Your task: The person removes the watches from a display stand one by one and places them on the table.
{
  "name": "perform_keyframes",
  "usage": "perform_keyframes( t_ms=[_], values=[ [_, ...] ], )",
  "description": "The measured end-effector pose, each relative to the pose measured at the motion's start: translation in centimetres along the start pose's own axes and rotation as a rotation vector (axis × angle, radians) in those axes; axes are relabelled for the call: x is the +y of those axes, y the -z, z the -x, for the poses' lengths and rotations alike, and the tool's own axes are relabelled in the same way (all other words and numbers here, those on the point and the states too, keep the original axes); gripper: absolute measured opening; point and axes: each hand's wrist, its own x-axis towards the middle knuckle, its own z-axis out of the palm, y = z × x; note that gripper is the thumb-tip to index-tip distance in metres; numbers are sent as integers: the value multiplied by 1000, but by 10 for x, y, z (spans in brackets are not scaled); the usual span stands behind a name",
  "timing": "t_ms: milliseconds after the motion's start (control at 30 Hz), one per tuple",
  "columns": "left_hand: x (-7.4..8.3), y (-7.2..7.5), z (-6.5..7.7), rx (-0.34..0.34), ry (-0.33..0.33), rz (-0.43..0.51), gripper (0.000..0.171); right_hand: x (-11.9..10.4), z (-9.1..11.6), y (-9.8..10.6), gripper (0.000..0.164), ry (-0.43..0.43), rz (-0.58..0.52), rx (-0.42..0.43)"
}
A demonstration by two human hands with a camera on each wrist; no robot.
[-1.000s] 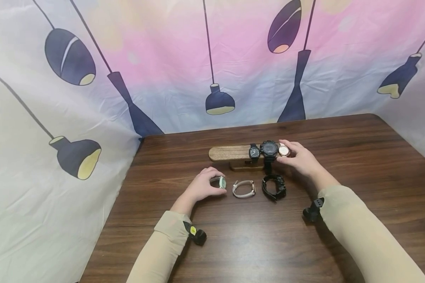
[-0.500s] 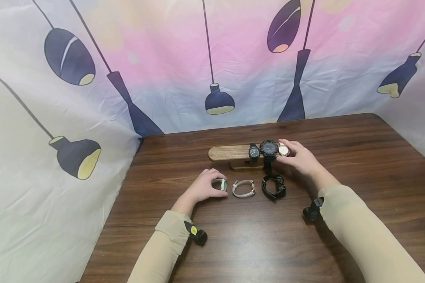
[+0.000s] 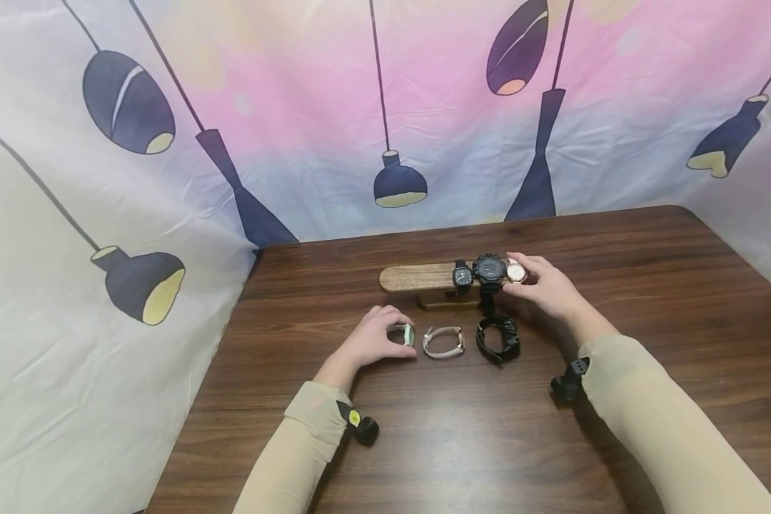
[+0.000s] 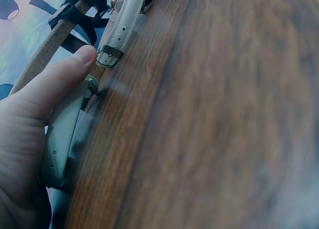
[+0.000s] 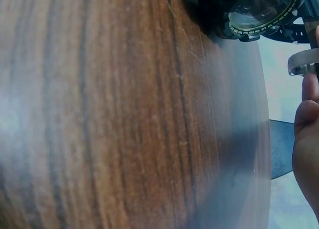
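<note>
My left hand (image 3: 378,338) has its thumb and fingers round a pale green watch (image 4: 64,129) that stands on its side on the table. My right hand (image 3: 548,289) grips a white-strapped watch with a rose-gold case (image 3: 516,273) at the right end of a wooden watch stand (image 3: 416,278). Left of it on the stand's bar sit a large black digital watch (image 3: 490,268) and a smaller square black watch (image 3: 462,277). In front of the stand lie a looped whitish-strap watch (image 3: 443,343) and a chunky black watch (image 3: 499,339).
The dark wood table (image 3: 462,435) runs back to a patterned fabric backdrop (image 3: 334,143) with printed lamps. The stand's base (image 3: 446,303) sits just behind the row of loose watches.
My left hand has shifted slightly right with the pale green watch, whose dial has turned a little away from view. The right hand and the watches on the stand have stayed put.
</note>
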Motion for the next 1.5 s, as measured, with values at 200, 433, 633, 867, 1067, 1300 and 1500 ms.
perform_keyframes(
  t_ms=[200,433,633,867,1067,1300,1500],
  values=[
    [2,0,0,-4,4,-4,48,0,-1,-2,72,14,10,5],
    [3,-1,-1,-8,0,-7,48,0,-2,-2,71,18,22,11],
    [3,-1,-1,-2,3,-8,48,-1,-2,1,72,11,25,-9],
    [2,-2,-1,11,-2,-14,48,-1,-3,2,74,0,21,-15],
    [4,0,0,25,-1,4,48,-2,-3,1,73,6,20,-12],
    [4,2,2,51,11,28,51,-2,-4,0,73,13,17,-14],
    [4,7,2,121,-13,28,50,-1,-4,0,73,16,24,-14]
  ],
)
